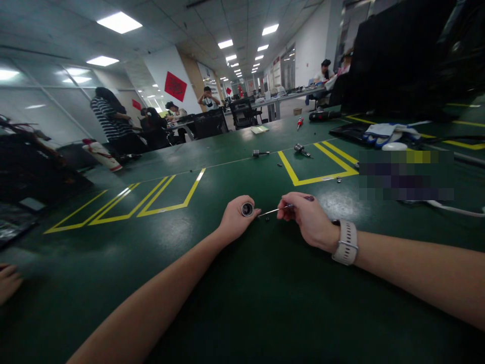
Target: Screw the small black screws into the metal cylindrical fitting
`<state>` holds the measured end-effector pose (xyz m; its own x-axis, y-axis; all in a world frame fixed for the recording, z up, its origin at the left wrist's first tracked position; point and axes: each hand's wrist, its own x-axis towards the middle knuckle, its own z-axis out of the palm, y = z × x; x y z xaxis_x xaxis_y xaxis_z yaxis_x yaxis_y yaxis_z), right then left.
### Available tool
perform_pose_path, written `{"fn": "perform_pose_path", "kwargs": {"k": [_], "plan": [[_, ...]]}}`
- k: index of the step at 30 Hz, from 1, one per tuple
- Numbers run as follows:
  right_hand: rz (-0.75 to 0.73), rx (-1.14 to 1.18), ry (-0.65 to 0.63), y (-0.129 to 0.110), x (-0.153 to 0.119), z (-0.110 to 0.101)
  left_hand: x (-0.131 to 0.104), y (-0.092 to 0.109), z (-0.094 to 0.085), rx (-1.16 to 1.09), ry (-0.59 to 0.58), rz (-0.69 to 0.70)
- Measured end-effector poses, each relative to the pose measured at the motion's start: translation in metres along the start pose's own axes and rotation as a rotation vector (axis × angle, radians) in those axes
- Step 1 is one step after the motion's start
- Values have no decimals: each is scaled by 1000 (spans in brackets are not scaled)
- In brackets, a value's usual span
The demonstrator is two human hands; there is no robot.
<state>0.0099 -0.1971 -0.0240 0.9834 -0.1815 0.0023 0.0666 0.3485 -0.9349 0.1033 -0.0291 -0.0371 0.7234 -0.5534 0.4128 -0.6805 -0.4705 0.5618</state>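
Note:
My left hand (235,220) is closed around a hollow, round metal part (247,209), whose open end faces me. Between the fingers of my right hand (303,215) is a slim screwdriver (271,212) with a thin bright shaft and a dark purplish handle. Its tip reaches the fingertips of my left hand; whether it touches anything there is too small to tell. Just below the shaft, a small dark ring-like piece (267,219) lies on the green tabletop (242,293).
Beyond my hands lie two metal shafted parts, one (260,153) left of another (302,149) inside yellow tape (322,179). A small nut-like piece (339,180), a red screwdriver (300,122) and gloves (390,134) are rightward. Another person's hand (9,282) rests at left.

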Motion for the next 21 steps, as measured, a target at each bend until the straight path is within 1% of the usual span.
{"fn": "perform_pose_path", "kwargs": {"k": [7,11,13,16,18,21], "plan": [[-81,-87,-18,2,1,-3,0,-2,0,23,-23,9],[-169,-148,-106,-5,-7,-1,0,-1,0,30,-21,20],[-239,-271,-191,-8,-12,1,-1,0,0,27,-15,30],[-412,-541,-311,-9,-18,5,0,3,0,1,1,28],[-510,-650,-350,-8,-20,7,0,4,1,-7,1,32],[-576,-729,-369,-6,-20,8,0,5,0,24,-8,55]]}}
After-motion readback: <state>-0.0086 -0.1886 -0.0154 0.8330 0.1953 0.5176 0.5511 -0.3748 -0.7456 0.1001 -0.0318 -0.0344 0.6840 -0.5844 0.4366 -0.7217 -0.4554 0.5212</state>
